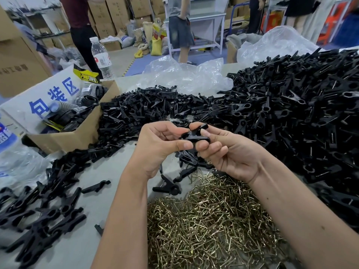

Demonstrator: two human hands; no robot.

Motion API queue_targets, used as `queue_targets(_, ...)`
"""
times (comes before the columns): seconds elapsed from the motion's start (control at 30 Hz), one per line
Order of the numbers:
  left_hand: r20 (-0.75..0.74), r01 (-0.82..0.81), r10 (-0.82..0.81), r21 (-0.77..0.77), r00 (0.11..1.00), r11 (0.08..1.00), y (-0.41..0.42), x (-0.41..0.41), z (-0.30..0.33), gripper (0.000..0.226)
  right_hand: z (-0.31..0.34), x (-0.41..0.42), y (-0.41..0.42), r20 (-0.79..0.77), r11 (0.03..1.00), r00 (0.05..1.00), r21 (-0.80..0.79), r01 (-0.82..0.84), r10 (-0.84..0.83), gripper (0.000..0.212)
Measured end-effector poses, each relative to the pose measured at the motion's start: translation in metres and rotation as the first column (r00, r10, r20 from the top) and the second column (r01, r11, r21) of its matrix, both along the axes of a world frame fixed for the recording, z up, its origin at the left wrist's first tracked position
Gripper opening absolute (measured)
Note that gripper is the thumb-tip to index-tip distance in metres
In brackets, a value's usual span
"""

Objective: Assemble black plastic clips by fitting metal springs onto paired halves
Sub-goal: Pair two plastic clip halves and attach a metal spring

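Holding a pair of black clip halves (pixel 195 135) between both hands, mid-scene above the table (pixel 108 171). Left hand (pixel 157 144) has thumb and fingers curled, pinching the left end of the halves; right hand (pixel 225 150) has fingers curled round the right end, index over the top, thumb tip pressed underneath. Can't tell whether a spring is on the halves, the fingers cover the joint. Springs (pixel 209 224), brass-coloured bent wire, lie in a loose heap near centre, just below the forearms. Loose halves (pixel 139 109) piled far left of the hands, running down into a scatter (pixel 44 206) at near left. Big clip pile (pixel 303 105) fills the right side; metal wire shows on many of them. A few single pieces (pixel 171 185) sit between hands and springs. Cardboard box (pixel 77 133) at left touches the halves pile, holding black ribbed parts (pixel 85 101) in bags, with a white sign (pixel 48 98) with blue characters leaning in it. Water bottle (pixel 102 59) stands behind the box. Crumpled clear plastic (pixel 186 74) far centre, more at far right. Cartons (pixel 114 18) stacked in the background, with people (pixel 179 26) standing on the floor beyond the table.
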State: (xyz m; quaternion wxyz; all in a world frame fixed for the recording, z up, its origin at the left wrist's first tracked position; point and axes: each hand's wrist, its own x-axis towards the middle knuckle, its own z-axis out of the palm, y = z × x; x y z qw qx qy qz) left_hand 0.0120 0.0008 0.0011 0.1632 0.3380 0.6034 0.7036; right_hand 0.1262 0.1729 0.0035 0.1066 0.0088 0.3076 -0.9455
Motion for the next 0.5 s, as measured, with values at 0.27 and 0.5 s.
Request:
queue_targets(0.27,-0.372,-0.293,0.181,-0.272,0.91,0.917,-0.006,-0.012,-0.004,0.036,0.005,-0.006,-0.004,-0.311,0.575,0.806,0.575,0.582,-0.504,0.024)
queue_targets(0.5,-0.565,-0.52,0.029,-0.737,0.825,0.432,-0.002,-0.027,-0.029,0.047,-0.001,-0.008,0.004,-0.49,-0.007,0.514,0.729,0.685,-0.704,0.053)
